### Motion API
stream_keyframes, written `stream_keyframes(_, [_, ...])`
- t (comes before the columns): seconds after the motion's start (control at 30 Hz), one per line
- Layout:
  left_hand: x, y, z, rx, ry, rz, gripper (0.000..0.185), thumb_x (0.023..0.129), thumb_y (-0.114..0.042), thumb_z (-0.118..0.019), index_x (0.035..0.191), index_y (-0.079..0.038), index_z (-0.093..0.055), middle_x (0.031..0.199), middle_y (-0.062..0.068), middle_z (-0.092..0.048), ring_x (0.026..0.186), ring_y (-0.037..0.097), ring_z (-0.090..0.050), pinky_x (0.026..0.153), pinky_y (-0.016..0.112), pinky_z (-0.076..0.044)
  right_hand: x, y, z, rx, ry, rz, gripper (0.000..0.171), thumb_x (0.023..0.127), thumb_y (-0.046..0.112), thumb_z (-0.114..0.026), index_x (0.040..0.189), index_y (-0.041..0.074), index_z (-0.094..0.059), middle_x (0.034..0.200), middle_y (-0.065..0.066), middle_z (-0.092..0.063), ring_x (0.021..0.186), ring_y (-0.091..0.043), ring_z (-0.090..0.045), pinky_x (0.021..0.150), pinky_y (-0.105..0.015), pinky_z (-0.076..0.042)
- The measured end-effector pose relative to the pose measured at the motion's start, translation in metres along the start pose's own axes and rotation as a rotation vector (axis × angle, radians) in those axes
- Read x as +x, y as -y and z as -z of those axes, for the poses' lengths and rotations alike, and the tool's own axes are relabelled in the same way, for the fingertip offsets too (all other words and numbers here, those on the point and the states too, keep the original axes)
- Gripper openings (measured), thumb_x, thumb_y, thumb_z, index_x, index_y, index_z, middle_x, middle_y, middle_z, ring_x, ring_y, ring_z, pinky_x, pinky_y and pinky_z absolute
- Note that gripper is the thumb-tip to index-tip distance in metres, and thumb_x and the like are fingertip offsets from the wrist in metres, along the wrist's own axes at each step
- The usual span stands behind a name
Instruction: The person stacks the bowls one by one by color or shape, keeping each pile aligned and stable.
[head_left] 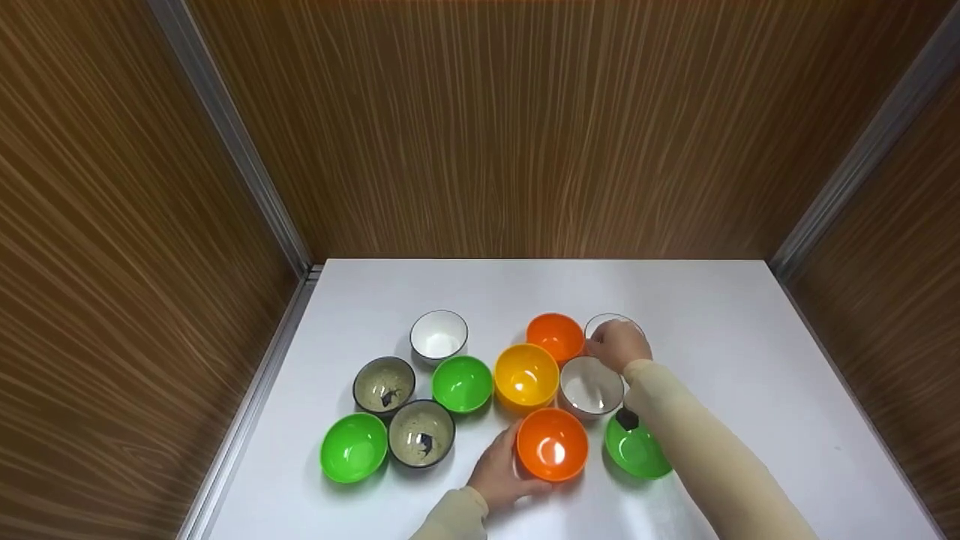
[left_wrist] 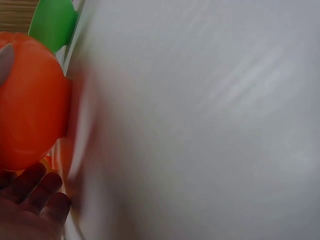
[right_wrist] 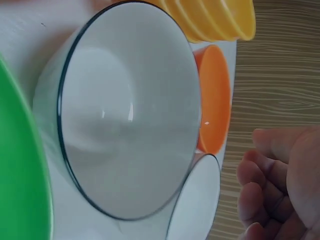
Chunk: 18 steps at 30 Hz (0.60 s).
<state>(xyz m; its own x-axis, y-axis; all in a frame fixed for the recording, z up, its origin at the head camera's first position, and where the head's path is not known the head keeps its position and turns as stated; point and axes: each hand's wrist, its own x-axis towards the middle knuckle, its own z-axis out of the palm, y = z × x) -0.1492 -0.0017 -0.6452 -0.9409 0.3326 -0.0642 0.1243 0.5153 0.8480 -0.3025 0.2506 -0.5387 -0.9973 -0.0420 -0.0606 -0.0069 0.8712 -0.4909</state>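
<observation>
My left hand [head_left: 499, 472] holds the near orange bowl [head_left: 553, 444], thumb in front and fingers along its left side. In the left wrist view the thumb lies against the orange bowl's [left_wrist: 35, 105] wall, with other fingers [left_wrist: 42, 192] beside it. My right hand [head_left: 621, 345] is over the back-right white bowl [head_left: 606, 320], partly hiding it. In the right wrist view its fingers [right_wrist: 252, 197] hang loosely curled with nothing between them. Nearest it are the dark-rimmed white bowl [right_wrist: 130, 110] and the far orange bowl [head_left: 555, 335].
Yellow bowls [right_wrist: 215, 20] stand nested behind the white bowl. A green bowl [head_left: 634, 454] is partly under the right forearm. To the left are green bowls [head_left: 462, 384], [head_left: 354, 448], grey patterned bowls [head_left: 384, 382], [head_left: 421, 435] and a white bowl [head_left: 439, 334]. Wood-grain panels [head_left: 525, 135] enclose the table.
</observation>
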Motion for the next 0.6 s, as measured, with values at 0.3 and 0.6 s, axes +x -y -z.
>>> stream_keyframes(0.3, [-0.001, 0.002, -0.002, 0.007, -0.015, -0.028, 0.113, 0.061, -0.048, -0.086, 0.151, -0.012, -0.027, 0.150, 0.007, -0.039, 0.135, 0.026, -0.038, 0.112, 0.049, -0.030, 0.000, 0.012, -0.018, -0.066, 0.049, -0.071, 0.024, 0.089, 0.027, -0.062, 0.074, 0.009, -0.066, 0.068, -0.004, -0.062, 0.063, -0.022, -0.053, 0.060, -0.035, -0.047])
stream_keyframes(0.6, [-0.002, 0.006, -0.004, 0.040, -0.038, -0.074, 0.111, 0.062, -0.047, -0.087, 0.149, -0.011, -0.029, 0.147, 0.008, -0.042, 0.132, 0.026, -0.041, 0.111, 0.047, -0.033, -0.001, 0.008, -0.037, -0.064, 0.062, -0.158, 0.027, 0.090, 0.033, -0.059, 0.081, 0.007, -0.060, 0.073, -0.008, -0.060, 0.066, -0.026, -0.054, 0.062, -0.038, -0.048])
